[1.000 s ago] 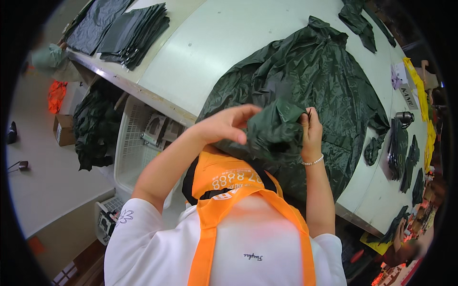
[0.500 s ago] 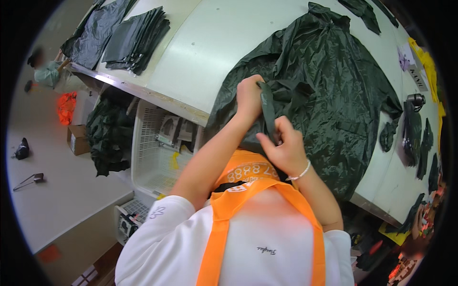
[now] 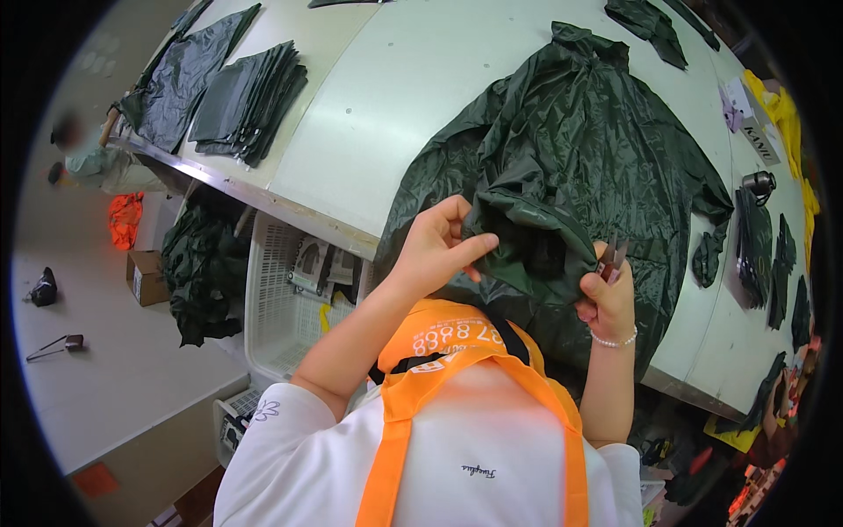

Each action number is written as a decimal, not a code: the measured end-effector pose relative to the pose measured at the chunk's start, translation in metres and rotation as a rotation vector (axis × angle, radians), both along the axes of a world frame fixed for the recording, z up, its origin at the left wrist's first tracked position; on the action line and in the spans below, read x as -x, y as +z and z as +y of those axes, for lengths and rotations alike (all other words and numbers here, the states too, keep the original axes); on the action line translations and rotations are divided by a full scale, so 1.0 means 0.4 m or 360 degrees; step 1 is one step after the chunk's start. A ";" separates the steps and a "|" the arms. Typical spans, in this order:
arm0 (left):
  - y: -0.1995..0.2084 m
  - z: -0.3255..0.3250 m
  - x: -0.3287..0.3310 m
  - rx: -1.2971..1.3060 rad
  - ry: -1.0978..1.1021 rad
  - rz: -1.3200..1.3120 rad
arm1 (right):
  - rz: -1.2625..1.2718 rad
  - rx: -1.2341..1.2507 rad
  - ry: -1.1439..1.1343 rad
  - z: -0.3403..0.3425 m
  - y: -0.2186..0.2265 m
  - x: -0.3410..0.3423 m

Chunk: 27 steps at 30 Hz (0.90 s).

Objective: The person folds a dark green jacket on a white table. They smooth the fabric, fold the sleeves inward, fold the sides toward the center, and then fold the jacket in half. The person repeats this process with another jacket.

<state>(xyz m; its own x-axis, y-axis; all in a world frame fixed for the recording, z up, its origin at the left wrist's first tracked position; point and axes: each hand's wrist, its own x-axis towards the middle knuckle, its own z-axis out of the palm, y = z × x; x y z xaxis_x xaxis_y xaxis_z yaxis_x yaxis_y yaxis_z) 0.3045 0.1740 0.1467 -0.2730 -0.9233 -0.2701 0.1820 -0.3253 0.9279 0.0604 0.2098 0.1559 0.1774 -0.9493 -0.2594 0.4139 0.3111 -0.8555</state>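
Observation:
A shiny dark green raincoat [image 3: 615, 167] lies spread on the white table in front of me, its collar pointing away. One rounded opening of it is held up near my body, with the dark inside showing. My left hand [image 3: 439, 244] grips the left edge of this opening, thumb on the inner side. At the opposite edge is my right hand [image 3: 608, 294], closed around small metal thread snips [image 3: 612, 255] whose blades point up and away. Its fingertips also meet the cloth there, though how firmly they pinch it is hidden.
Folded dark green garments [image 3: 246, 105] are stacked at the table's far left. A white plastic crate [image 3: 263, 299] with printed packages stands below the left edge, beside a heap of dark cloth [image 3: 204, 272]. A white box [image 3: 753, 123] and dark metal object [image 3: 759, 183] lie right.
My hands have moved apart, spreading the bunched cloth into a round opening. The right hand has shifted right, and the snips in it now show. My view has shifted slightly.

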 end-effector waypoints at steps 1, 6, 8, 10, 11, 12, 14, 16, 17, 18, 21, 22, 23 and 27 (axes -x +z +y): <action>0.006 0.009 0.004 0.0009 -0.0034 0.0099 | 0.0178 0.0054 -0.0027 0.003 0.013 -0.007; -0.002 0.025 -0.021 0.0595 0.0496 -0.0427 | 0.0989 0.0417 -0.0698 0.011 -0.025 -0.006; -0.025 0.028 -0.025 0.1102 0.0497 -0.1005 | 0.0890 0.0470 -0.0836 0.016 -0.027 -0.026; -0.014 0.039 -0.020 0.1069 0.0457 -0.1473 | 0.0992 0.0715 -0.0899 0.017 -0.065 -0.026; 0.004 0.032 -0.010 0.1223 0.0498 -0.1515 | 0.1011 0.0744 -0.0871 0.022 -0.063 -0.029; 0.027 0.024 -0.001 0.1377 0.0540 -0.1556 | 0.1031 0.0771 -0.0844 0.026 -0.057 -0.034; 0.058 0.042 0.024 0.1420 0.0516 -0.1411 | 0.1123 0.0883 -0.0754 0.041 -0.047 -0.031; 0.040 0.049 0.027 0.1545 0.0237 -0.1307 | 0.1110 0.0901 -0.0741 0.045 -0.045 -0.042; 0.033 0.054 0.030 0.1605 0.0101 -0.1252 | 0.1125 0.0888 -0.0721 0.052 -0.046 -0.037; 0.036 0.060 0.036 0.1602 0.0001 -0.1215 | 0.1158 0.0905 -0.0729 0.057 -0.046 -0.029; 0.027 0.085 0.048 0.1649 -0.0154 -0.1082 | 0.1181 0.0931 -0.0760 0.061 -0.047 -0.027; 0.023 0.093 0.049 0.1663 -0.0158 -0.1118 | 0.1162 0.0921 -0.0779 0.059 -0.048 -0.028; 0.016 0.097 0.050 0.1695 -0.0009 -0.1119 | 0.1144 0.0913 -0.0798 0.058 -0.049 -0.028; 0.013 0.075 0.031 0.1870 0.0528 -0.1133 | 0.1324 0.1138 -0.0502 0.084 -0.035 -0.033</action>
<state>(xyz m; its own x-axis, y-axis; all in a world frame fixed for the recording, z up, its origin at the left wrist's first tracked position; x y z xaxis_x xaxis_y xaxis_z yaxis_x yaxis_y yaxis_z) 0.2921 0.2039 0.1521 -0.1351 -0.6971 0.7042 -0.5192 0.6551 0.5489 0.0734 0.2435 0.1419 -0.0695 -0.8986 0.4331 -0.3908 -0.3750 -0.8406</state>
